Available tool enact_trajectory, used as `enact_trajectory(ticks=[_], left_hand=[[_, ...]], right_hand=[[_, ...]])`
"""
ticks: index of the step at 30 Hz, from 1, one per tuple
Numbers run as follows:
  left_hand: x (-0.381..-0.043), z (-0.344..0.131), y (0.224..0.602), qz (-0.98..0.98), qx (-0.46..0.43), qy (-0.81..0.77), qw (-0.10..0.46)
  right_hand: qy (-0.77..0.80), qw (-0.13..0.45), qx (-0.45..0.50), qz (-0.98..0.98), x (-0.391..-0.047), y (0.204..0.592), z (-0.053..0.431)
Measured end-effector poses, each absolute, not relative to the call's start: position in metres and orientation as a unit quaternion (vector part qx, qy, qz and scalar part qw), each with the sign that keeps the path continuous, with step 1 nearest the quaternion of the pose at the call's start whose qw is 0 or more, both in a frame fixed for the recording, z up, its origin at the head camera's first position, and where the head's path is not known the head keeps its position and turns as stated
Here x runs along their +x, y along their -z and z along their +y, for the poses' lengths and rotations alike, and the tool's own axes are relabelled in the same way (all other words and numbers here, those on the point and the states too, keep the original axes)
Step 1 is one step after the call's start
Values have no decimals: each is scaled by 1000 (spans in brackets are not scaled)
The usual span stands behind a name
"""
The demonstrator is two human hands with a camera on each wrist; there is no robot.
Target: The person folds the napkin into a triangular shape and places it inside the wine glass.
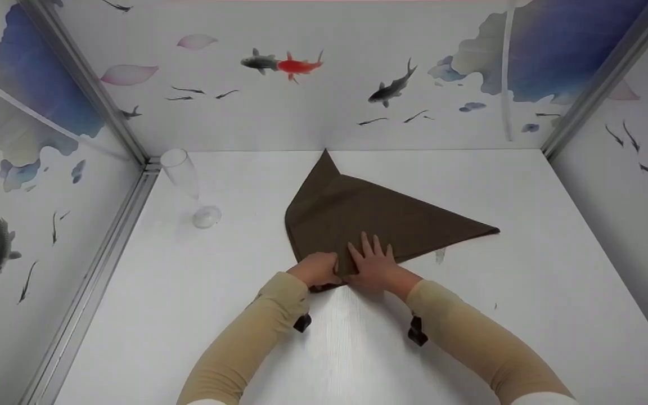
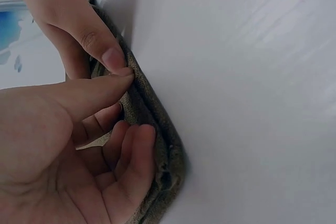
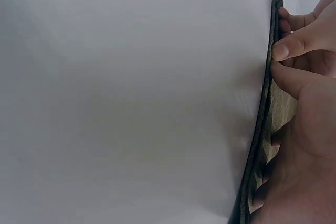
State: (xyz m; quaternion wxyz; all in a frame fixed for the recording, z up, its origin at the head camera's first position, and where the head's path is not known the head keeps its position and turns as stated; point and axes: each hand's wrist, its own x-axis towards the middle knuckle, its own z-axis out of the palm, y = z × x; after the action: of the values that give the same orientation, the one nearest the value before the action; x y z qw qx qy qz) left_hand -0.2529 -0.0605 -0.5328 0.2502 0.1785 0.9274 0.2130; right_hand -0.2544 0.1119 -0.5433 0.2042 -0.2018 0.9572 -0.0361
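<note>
A brown cloth (image 1: 369,208), folded into layers, lies on the white table, one corner pointing to the back wall and another to the right. My left hand (image 1: 318,269) pinches the near edge of the cloth, its thumb along the fold and its fingers curled in behind. Beside it, my right hand (image 1: 374,270) presses on the cloth with its fingers spread and straight. In the left wrist view, the thumbs of the left hand (image 2: 89,145) and right hand (image 2: 68,19) meet at the edge. The layered edge (image 3: 260,124) also shows in the right wrist view.
A clear stemmed glass (image 1: 207,217) stands on the table (image 1: 133,315) at the back left. Walls (image 1: 324,118) printed with fish and petals enclose the table on the left, back and right. Metal rails (image 1: 93,275) run along the corners.
</note>
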Motion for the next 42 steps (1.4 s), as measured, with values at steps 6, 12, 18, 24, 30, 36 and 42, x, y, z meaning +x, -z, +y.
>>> enact_trajectory(ticks=[6,12,18,24,30,36,42], left_hand=[[-256,-63,534,936,200,-198,211],[-261,-68,533,948,199,-168,183],[-266,-73,533,954,198,-159,162],[-270,-76,534,957,189,-162,152],[-273,-79,532,958,165,-182,147],[-276,-84,528,964,150,-190,112],[-281,-90,525,971,136,-180,77]], right_hand=[[37,214,-212,953,-255,540,115],[36,223,-214,950,-256,541,118],[39,234,-221,946,-257,543,126],[33,238,-241,940,-258,543,135],[29,247,-260,933,-260,542,142],[39,260,-276,925,-262,541,151],[58,278,-289,914,-266,540,159]])
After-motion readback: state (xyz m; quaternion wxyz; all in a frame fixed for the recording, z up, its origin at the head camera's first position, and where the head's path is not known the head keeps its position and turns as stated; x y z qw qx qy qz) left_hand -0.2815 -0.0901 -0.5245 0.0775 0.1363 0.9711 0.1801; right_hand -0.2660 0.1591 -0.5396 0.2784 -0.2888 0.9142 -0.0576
